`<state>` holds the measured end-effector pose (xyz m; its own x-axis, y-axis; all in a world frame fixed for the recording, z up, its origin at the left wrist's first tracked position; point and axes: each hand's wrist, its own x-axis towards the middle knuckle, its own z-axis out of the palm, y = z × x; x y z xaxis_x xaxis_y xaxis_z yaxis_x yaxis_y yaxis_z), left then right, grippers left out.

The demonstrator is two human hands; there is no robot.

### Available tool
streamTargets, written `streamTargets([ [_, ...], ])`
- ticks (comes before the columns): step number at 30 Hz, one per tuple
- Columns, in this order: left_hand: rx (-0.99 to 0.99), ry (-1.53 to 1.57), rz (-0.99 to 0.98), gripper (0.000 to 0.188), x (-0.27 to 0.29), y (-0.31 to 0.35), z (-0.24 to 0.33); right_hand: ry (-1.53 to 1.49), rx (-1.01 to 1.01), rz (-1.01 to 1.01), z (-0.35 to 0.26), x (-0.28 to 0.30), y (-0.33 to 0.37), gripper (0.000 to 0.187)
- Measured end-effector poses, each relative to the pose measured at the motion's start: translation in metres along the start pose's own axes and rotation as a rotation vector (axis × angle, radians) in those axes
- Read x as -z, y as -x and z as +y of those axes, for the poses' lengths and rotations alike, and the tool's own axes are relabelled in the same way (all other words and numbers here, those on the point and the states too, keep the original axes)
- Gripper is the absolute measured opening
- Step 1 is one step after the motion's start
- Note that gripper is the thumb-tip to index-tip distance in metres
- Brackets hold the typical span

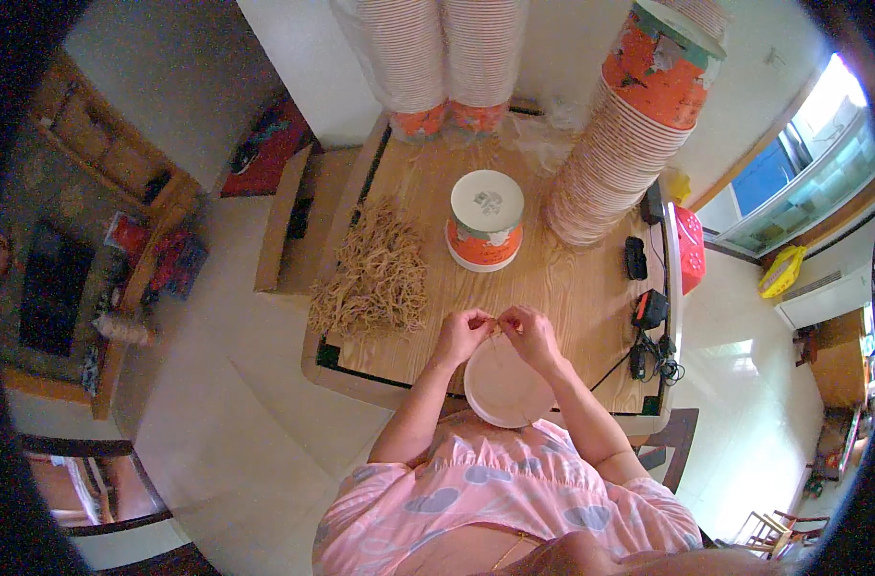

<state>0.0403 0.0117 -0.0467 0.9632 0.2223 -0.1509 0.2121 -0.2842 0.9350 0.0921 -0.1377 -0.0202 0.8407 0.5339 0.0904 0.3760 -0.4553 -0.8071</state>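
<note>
A white round paper tub (507,392) sits right in front of my body at the near table edge, its open mouth facing up toward me. At its far rim, my left hand (464,336) and my right hand (530,338) meet with fingertips pinched together. Between them shows a small piece of tan cord; a thin strand seems to hang down over the tub's inside. Exactly how the cord meets the rim is hidden by the fingers. Left of my hands lies a loose heap of tan cords (372,274). Beyond them stands an upside-down orange and white tub (485,219).
Tall nested stacks of tubs in plastic (399,58) stand at the table's back, and another stack (610,154) leans at the right. A black case (635,259) and chargers with cables (651,312) lie along the right edge. A cardboard box (308,221) stands left of the table.
</note>
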Motion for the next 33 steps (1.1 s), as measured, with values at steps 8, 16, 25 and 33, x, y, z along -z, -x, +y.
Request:
streamTargets([
  [8,-0.075,-0.078,0.040,0.011,0.001,-0.002,-0.002,0.041,0.033,0.008,0.005,-0.004,-0.002,0.009],
  [16,-0.056,-0.072,0.077,0.011,-0.001,-0.001,0.005,0.004,-0.033,-0.019,0.006,-0.001,-0.003,0.009],
  [25,-0.122,-0.140,0.179,0.009,-0.005,-0.007,0.004,-0.071,-0.160,-0.143,0.018,0.004,-0.016,0.016],
  [33,-0.044,0.020,0.145,0.011,-0.008,-0.013,0.003,-0.245,-0.231,-0.329,0.041,0.002,-0.034,0.014],
])
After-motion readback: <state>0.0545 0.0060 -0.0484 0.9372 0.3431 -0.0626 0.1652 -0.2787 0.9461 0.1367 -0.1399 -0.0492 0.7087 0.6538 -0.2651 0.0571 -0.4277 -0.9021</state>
